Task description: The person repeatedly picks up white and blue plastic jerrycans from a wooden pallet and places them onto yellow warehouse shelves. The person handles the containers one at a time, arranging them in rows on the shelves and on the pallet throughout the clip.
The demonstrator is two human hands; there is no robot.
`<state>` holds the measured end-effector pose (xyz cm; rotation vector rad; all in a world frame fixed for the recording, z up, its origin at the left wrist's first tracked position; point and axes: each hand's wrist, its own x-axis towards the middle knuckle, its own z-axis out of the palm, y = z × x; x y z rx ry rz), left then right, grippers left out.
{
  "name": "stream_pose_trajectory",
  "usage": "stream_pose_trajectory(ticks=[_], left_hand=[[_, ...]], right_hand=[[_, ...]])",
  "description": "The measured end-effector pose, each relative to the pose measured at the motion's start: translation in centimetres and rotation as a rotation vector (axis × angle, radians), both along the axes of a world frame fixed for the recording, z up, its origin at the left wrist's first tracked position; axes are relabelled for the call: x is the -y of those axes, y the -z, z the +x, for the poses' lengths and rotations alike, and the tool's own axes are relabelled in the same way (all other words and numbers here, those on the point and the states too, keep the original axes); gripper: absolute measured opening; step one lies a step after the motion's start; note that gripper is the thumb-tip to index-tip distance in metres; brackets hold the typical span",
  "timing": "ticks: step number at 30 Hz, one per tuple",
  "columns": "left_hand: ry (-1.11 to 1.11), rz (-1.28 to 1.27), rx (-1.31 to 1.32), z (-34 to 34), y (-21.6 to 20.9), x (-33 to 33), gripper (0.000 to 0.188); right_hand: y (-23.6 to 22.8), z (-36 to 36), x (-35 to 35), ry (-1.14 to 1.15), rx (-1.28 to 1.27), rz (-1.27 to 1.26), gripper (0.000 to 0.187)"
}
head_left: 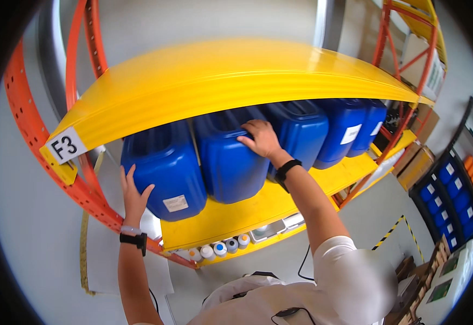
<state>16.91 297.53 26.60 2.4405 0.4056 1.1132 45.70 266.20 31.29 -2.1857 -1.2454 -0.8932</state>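
Note:
Blue plastic jerrycans stand in a row on a yellow shelf (236,216). My left hand (133,197), fingers spread, lies against the left side of the leftmost jerrycan (167,176), which carries a small white label low on its front. My right hand (261,140) rests on the upper right edge of the second jerrycan (234,162), thumb and fingers apart. To its right is a third jerrycan (304,132), partly behind my right wrist. The jerrycans' top rear parts are hidden under the upper shelf.
A yellow upper shelf (236,70) overhangs the row, and an orange upright (28,103) stands at the left. Below are several capped bottles (219,248) and a grey bin (269,231). Far right, a rack holds blue bins (458,187); cardboard boxes (414,165) sit near it.

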Motion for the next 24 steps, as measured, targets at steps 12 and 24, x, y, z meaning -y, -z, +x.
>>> stream_pose_trajectory(ticks=[12, 24], left_hand=[[-0.033, -0.158, 0.081, -3.4, 5.1, 6.5, 0.066], [0.155, -0.568, -0.381, -14.5, 20.6, 16.9, 0.030]], right_hand=[[6.8, -9.9, 2.4, -0.021, -0.015, 0.262, 0.042], [20.2, -15.3, 10.6, -0.047, -0.588, -0.162, 0.020]])
